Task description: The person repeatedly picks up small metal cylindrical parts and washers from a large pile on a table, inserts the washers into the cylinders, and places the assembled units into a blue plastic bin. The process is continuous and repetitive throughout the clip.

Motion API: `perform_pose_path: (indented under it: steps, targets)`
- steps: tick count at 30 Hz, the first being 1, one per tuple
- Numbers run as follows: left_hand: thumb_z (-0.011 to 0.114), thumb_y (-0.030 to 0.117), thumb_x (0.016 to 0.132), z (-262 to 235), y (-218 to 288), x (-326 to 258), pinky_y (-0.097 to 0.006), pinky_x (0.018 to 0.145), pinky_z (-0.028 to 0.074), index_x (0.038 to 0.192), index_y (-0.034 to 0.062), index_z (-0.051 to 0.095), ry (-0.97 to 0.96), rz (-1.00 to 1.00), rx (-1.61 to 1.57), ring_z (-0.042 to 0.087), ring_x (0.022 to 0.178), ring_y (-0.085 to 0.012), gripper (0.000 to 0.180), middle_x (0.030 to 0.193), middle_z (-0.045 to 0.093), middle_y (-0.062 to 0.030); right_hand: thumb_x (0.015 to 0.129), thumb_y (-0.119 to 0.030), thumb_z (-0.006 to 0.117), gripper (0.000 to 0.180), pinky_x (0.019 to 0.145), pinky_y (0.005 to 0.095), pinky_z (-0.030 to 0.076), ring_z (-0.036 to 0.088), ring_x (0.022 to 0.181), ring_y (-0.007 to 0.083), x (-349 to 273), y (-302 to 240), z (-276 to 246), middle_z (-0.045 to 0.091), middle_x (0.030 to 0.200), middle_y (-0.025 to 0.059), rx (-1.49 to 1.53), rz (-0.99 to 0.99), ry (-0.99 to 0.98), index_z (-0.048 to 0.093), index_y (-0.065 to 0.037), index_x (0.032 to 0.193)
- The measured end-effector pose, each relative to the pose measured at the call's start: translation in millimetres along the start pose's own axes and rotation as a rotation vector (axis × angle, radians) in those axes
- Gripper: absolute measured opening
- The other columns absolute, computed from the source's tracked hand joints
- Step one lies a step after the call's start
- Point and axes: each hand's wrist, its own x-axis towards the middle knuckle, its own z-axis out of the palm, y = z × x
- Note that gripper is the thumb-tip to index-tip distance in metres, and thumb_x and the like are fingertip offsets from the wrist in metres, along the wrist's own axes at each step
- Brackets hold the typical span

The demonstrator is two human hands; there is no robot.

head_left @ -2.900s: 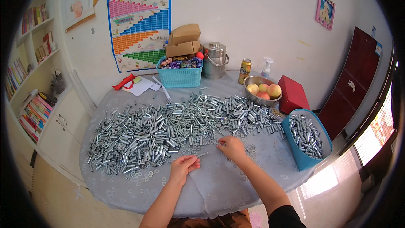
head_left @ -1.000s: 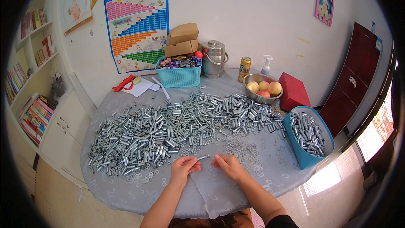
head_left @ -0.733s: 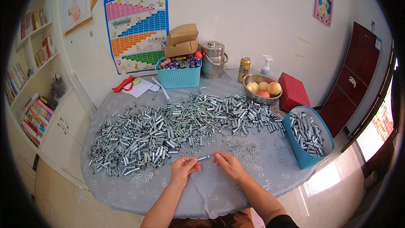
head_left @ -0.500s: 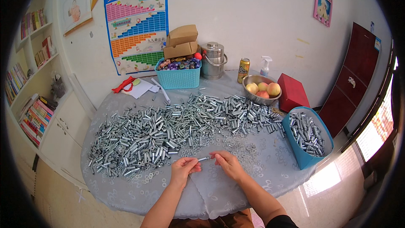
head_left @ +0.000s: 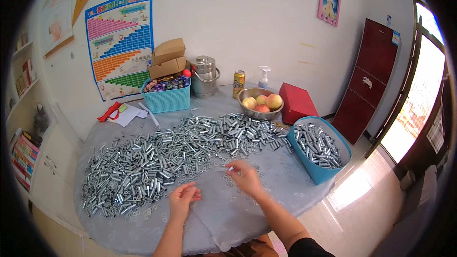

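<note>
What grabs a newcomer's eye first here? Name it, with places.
The heap of metal pieces sprawled across the grey table comes first. Next: the bright chart on the wall at upper left, and the blue bin of more metal pieces at the table's right.

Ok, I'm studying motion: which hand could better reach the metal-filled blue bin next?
Right, probably: the right hand is nearer the blue bin and holds a metal piece; the left hand sits farther.

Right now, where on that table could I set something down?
Bare tablecloth lies between the left forearm and right forearm, and right of the right forearm, nearer than the blue bin. Metal tubes crowd the middle, washers fringing them.
</note>
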Motion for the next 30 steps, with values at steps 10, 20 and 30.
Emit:
perform_pose_path:
  steps: [10,20,30]
  targets:
    - [0.055,0.010,0.086,-16.4,-4.8,10.2,-0.027,0.051,0.053,0.098,-0.0013,0.060,0.255,0.005,-0.053,0.059,0.059,-0.0144,0.017,0.079,0.063,-0.0108,0.070,-0.008,0.064,0.012,0.074,0.0391,0.042,0.057,0.081,0.0284,1.8,61.0,-211.4,0.062,0.083,0.0111,-1.004,0.132,0.799,0.063,-0.007,0.082]
    - [0.056,0.006,0.085,-41.0,-6.2,22.0,-0.020,0.047,0.043,0.091,0.0005,0.063,0.466,0.166,0.095,0.052,0.056,-0.0072,0.012,0.077,0.064,-0.0072,0.069,0.000,0.062,0.012,0.079,0.0381,0.043,0.056,0.087,0.0302,10.2,44.4,-152.9,0.061,0.087,0.0134,-0.651,-0.140,0.523,0.062,-0.003,0.081]
    - [0.063,0.006,0.075,-57.6,-9.5,28.5,-0.030,0.064,0.042,0.084,0.0076,0.066,0.633,0.472,0.779,0.051,0.072,-0.0203,0.010,0.077,0.060,-0.0052,0.076,-0.020,0.062,0.020,0.072,0.0370,0.047,0.060,0.080,0.0286,36.1,27.2,76.8,0.064,0.085,0.0109,-0.252,-0.065,-0.314,0.065,-0.006,0.090]
